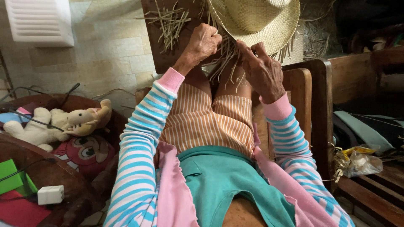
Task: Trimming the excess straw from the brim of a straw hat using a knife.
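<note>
Weaving straw hat [256,19]: left hand [202,44], right hand [263,69] apparently pinching strands.

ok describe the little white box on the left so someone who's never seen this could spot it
Start at the dark rounded wooden surface in the lower left, below the cream stuffed toy. Near its front edge sits the small white box, plain and rectangular. It is the only white block there, just right of the green piece.

Loose straw ends [227,59] hang between the two hands, crowding the gap under the hat brim [269,31]. A wooden chair arm [320,109] walls the right side. Left of the knees, tiled floor [105,54] lies open up to the stuffed toy [63,124].
</note>
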